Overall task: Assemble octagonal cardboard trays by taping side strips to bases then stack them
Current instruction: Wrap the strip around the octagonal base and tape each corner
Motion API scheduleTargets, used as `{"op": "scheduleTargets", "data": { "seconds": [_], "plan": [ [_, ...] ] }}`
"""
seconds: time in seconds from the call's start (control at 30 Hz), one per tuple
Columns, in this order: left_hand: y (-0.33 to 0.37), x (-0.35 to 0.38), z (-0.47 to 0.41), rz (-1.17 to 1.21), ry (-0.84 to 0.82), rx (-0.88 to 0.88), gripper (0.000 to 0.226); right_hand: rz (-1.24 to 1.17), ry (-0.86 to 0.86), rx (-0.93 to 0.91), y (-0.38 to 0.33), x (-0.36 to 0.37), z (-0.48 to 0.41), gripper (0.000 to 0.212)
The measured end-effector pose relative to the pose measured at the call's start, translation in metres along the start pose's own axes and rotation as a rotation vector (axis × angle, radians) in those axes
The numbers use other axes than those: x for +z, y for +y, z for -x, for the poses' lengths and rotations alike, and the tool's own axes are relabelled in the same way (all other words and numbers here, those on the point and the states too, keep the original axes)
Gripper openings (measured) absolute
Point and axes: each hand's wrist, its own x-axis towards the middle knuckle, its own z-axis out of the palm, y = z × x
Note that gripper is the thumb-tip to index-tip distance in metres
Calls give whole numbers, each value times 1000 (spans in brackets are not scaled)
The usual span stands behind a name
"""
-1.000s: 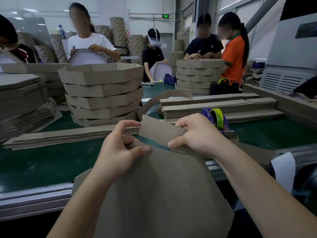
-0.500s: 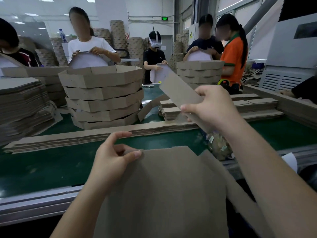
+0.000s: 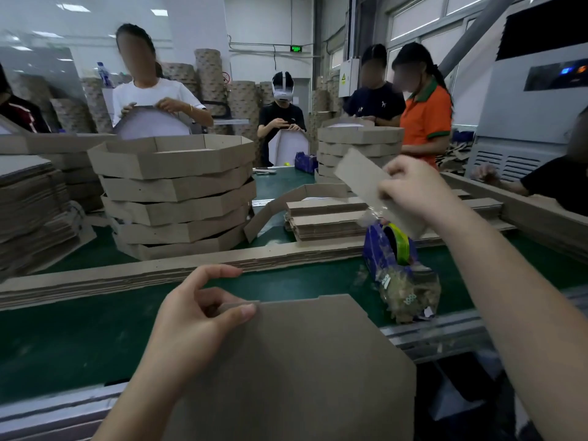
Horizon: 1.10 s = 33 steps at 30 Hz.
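A flat octagonal cardboard base (image 3: 296,370) leans toward me at the near edge of the green belt. My left hand (image 3: 194,319) pinches its top edge between thumb and fingers. Up at the right, my right hand (image 3: 413,192) grips a brown side strip (image 3: 366,176) held slanted in the air, just above the blue tape dispenser (image 3: 391,253). A bit of clear tape hangs by the strip's lower end. A stack of finished octagonal trays (image 3: 178,198) stands behind on the belt.
A long pile of flat strips (image 3: 133,275) lies across the belt in front of me. More strip piles (image 3: 331,218) sit beyond the dispenser, flat bases (image 3: 28,205) at far left. Several people work across the belt beside another tray stack (image 3: 359,144). A metal rail (image 3: 439,329) edges the belt.
My right hand has lifted the side strip away from the base, up and to the right over the tape dispenser. My left hand keeps its pinch on the base's top edge.
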Motion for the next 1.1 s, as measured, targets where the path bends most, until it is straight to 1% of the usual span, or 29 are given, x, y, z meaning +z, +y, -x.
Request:
{"op": "scheduleTargets", "data": {
  "seconds": [0.1,0.17,0.23,0.27,0.33,0.43,0.5,0.53,0.57,0.6,0.7,0.73,0.8,0.83,0.9,1.0,1.1],
  "plan": [
    [1,-5,1,19,-4,5,45,-6,165,181,54,-14,-13,14],
    [0,-8,0,24,-1,7,47,-1,292,388,98,-27,-19,11],
    [-1,-9,-2,36,1,4,47,92,381,607,139,-35,-17,15],
    [-2,-9,-3,39,2,2,48,135,387,694,158,-36,-14,17],
    [-3,-10,-5,39,2,-1,48,184,292,825,188,-35,-9,22],
    [-4,-10,-7,61,0,-1,48,238,124,907,211,-28,-2,29],
    [-5,-9,-9,64,5,-1,48,365,69,842,207,-21,-3,38],
    [-6,-9,-10,62,6,1,48,412,76,759,200,-16,-4,44],
    [-7,-9,-11,62,9,3,48,406,103,657,189,-10,-7,48],
    [-7,-9,-13,65,12,5,47,360,141,544,175,-2,-9,47],
    [-10,-8,-17,73,14,23,45,233,229,163,118,26,-19,30],
    [-12,-7,-19,76,13,33,43,209,218,50,95,36,-21,25],
    [-15,-6,-23,67,10,59,40,165,125,-113,57,59,-19,18],
    [-17,-5,-25,57,11,74,39,155,65,-167,44,71,-17,15],
    [-23,-4,-30,41,13,101,40,170,-52,-214,27,94,-13,15],
    [-30,-2,-34,-44,-6,169,41,205,-221,-233,15,129,-9,16],
    [-33,-1,-38,-198,23,262,45,259,-450,-198,13,168,-13,23]
  ]
}}
